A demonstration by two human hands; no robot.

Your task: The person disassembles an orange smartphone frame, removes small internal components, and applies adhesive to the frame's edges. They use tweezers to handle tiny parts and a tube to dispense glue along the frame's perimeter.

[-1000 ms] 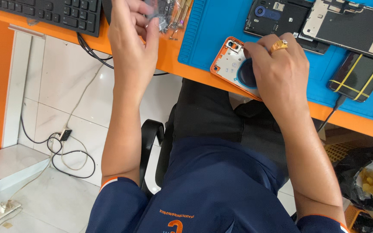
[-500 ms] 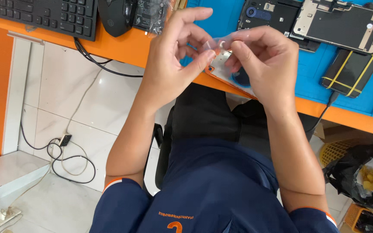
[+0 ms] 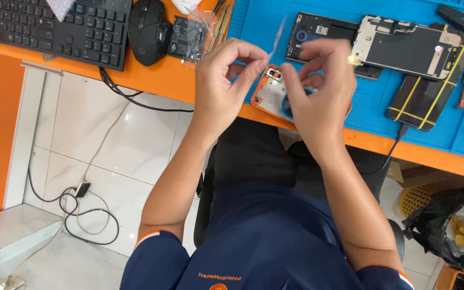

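Phone back cover [image 3: 268,95], orange-rimmed with a pale inner face, lies at the front edge of the desk [image 3: 151,80], partly over the blue work mat [image 3: 259,21] and partly hidden behind the right hand [image 3: 318,88]. Both hands are raised just above it: the left hand [image 3: 224,80] pinches a thin clear strip of film [image 3: 276,36] between thumb and forefinger, while the right hand's fingers are curled close beside it, blurred, so its hold cannot be told.

The cover sits right at the desk's lip, above the person's lap; a nudge from a wrist could likely tip it off onto the tiled floor [image 3: 81,150]. The film is flimsy and could fold onto itself or tear if pulled unevenly.

Room is tight. An opened phone chassis [image 3: 404,45] and a dark battery with yellow stripes [image 3: 422,96] lie just right of the hands, a bagged battery [image 3: 189,35] and black mouse [image 3: 147,29] just left, a keyboard [image 3: 55,24] farther left. Open space lies only toward the body.
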